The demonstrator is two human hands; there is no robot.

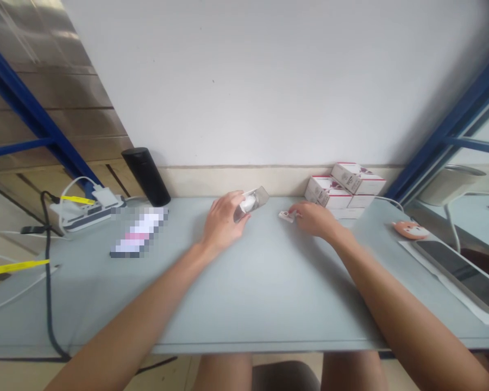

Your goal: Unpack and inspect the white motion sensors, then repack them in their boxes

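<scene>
Open box (252, 202) being held in curled left fingers (230, 199).
A small white piece (286, 216) is being pinched by nearly closed right fingers (298, 208).

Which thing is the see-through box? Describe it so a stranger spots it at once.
At the grey-blue desk, look near the middle for the left hand. It grips a small box with something white inside. Unlike the white piece at the right hand's fingertips and the stacked cartons, it has transparent walls.
</scene>
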